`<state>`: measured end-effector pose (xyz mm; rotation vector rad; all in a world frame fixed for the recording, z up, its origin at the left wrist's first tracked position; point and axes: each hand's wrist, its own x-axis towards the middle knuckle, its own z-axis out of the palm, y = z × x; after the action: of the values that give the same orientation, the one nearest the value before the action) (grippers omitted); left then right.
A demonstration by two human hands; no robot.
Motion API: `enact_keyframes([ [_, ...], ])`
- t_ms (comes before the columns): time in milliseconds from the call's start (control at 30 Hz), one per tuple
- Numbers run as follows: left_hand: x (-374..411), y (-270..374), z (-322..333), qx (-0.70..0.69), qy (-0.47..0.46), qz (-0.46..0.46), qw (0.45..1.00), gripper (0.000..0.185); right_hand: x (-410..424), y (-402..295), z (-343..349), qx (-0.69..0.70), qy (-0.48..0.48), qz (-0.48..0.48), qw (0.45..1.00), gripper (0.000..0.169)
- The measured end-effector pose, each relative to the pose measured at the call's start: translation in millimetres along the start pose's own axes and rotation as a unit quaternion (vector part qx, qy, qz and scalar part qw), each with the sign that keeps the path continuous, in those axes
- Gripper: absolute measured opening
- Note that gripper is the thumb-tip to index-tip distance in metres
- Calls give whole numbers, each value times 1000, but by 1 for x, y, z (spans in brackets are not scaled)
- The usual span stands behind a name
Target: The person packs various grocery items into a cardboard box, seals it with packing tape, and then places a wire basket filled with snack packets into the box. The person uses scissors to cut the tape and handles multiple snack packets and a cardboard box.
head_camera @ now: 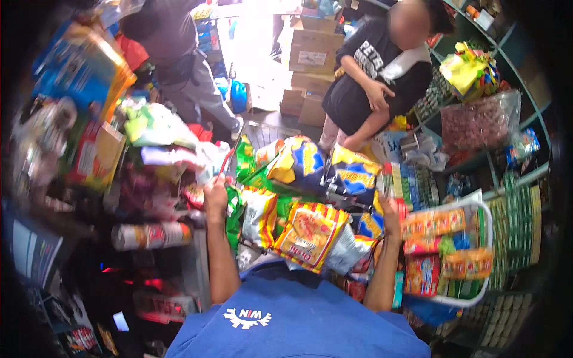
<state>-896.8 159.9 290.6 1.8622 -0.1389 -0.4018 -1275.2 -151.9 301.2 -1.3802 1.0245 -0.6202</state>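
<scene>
A heap of snack bags fills the space before me, seemingly in a metal wire basket or cart [271,130]. My left hand [216,194] is closed around a thin red bar [228,159] at the heap's left side. At the right edge, my right hand [390,215] lies against the bags; what its fingers grip is hidden. Between my forearms sits a red-and-yellow striped bag of Oishi crackers [309,235], beside a silver bag with a striped edge [259,215]. Dark blue and yellow snack bags [297,163] lie farther forward, with green bags [245,156] to their left.
A white-rimmed basket [488,232] of packaged goods stands right of my right arm. One person in a black shirt [380,80] stands ahead right, another [179,67] ahead left. Cardboard boxes [313,53] are stacked near the bright doorway. Stocked shelves [515,179] line the right side.
</scene>
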Motion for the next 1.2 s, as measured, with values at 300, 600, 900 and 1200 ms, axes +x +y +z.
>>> enact_keyframes([
  [300,202,-58,79,137,36,-12,990,33,216,40,101,22,2,92,995,33],
  [600,426,-16,94,-149,78,-164,972,31,445,-34,243,-84,-21,69,994,47],
  [900,590,34,182,-164,118,-122,972,36,681,-54,314,17,-45,118,992,41],
  [1200,656,68,335,-174,38,-234,956,36,881,-57,290,-140,40,96,985,63],
])
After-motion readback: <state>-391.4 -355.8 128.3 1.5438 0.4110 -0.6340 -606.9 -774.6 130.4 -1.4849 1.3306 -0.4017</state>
